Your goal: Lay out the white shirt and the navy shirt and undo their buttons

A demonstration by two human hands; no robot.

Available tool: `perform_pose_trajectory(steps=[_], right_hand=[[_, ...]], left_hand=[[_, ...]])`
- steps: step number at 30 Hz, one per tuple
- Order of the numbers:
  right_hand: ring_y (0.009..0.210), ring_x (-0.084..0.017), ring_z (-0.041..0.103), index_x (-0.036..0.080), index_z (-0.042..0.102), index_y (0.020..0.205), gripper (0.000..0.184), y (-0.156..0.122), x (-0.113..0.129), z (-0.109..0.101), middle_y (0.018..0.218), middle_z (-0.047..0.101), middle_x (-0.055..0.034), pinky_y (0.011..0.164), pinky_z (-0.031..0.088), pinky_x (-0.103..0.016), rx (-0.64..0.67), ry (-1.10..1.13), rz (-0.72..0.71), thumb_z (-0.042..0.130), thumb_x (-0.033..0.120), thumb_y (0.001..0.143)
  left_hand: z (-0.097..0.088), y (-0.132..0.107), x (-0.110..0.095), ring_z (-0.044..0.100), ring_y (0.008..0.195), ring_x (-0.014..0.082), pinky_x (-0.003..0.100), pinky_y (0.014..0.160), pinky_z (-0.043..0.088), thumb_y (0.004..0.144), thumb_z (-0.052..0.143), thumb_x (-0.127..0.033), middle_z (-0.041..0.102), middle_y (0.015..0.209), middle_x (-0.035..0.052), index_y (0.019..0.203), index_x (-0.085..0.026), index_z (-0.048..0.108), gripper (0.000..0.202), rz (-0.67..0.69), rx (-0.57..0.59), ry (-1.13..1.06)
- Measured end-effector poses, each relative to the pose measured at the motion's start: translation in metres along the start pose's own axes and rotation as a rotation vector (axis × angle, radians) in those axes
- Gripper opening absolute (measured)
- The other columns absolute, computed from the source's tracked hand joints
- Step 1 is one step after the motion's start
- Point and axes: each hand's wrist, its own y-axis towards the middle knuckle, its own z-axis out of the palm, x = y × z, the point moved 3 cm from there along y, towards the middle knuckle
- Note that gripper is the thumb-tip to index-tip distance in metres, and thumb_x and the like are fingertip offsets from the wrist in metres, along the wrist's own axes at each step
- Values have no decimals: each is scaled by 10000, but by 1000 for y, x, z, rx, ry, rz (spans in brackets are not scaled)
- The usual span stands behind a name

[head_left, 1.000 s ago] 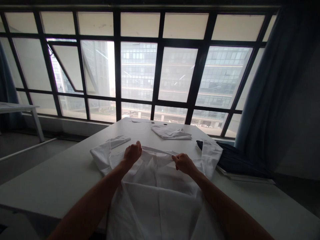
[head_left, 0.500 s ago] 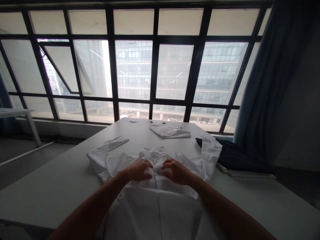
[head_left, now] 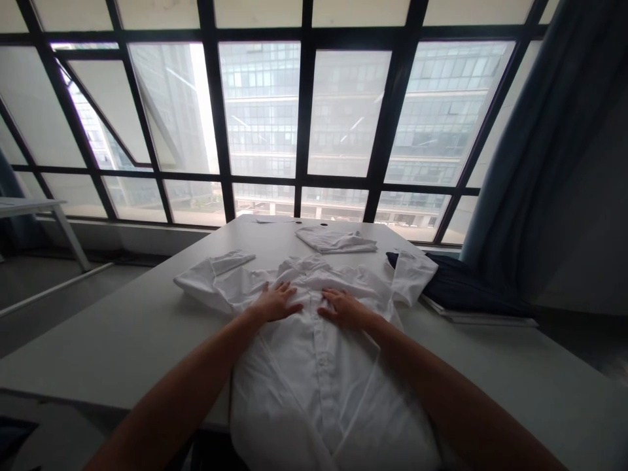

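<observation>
Across the desk (head_left: 147, 347), the white shirt (head_left: 316, 343) has dropped flatter beneath the left hand (head_left: 279, 303) and right hand (head_left: 344, 309), its cloth no longer stretched between them. Dark cloth (head_left: 473, 286) lies off to their right, a folded white garment (head_left: 338, 240) ahead. Both hands, pinching earlier, now spread open on the shirt front.

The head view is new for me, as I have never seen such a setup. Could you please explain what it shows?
There is no machine here. A camera worn on a person's head looks forward and down at their own bare hands. On the white table lies a white shirt. The left hand and right hand lie on it, fingers spread, grasping nothing. Beyond it is a white cloth; to the right, the shirt's sleeve lies across dark cloth.
</observation>
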Motion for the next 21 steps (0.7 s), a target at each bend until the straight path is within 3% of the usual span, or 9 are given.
perform_pose_trajectory(steps=[3, 7, 12, 17, 21], right_hand=[[1066, -273, 624, 177, 709, 1056, 328, -3, 18, -2, 1123, 694, -137, 967, 414, -358, -77, -178, 17, 585, 421, 876], [770, -250, 675, 191, 733, 806, 441, -11, 40, 5, 802, 722, -123, 713, 449, -308, -12, -243, 94, 491, 546, 909], [761, -236, 672, 205, 729, 810, 363, -15, 45, 8, 818, 732, -100, 625, 396, -274, 70, -238, 138, 539, 509, 870], [747, -239, 668, 203, 710, 826, 414, -17, 45, 5, 825, 735, -86, 593, 376, -270, 82, -188, 120, 599, 599, 788], [772, -246, 680, 191, 712, 834, 323, -17, 49, 7, 837, 738, -98, 621, 401, -273, 65, -228, 135, 566, 479, 835]], left_hand=[[-8, 0, -18, 500, 1232, 333, 529, 1070, 314, 898, 570, -415, 584, 1295, 156, 1142, -198, 660, 339, 95, -129, 81], [-6, -6, -48, 629, 950, 266, 359, 842, 481, 852, 573, -219, 682, 977, 99, 919, -190, 714, 159, 207, -73, 23], [1, -5, -48, 643, 894, 237, 308, 798, 478, 810, 596, -179, 693, 939, 79, 909, -187, 727, 164, 179, -74, -111], [1, -3, -39, 639, 832, 203, 278, 771, 473, 789, 605, -197, 693, 883, 52, 856, -205, 752, 162, 140, -73, -176], [6, 0, -38, 639, 872, 198, 273, 794, 468, 809, 590, -185, 691, 912, 44, 901, -230, 764, 203, 165, -78, -214]])
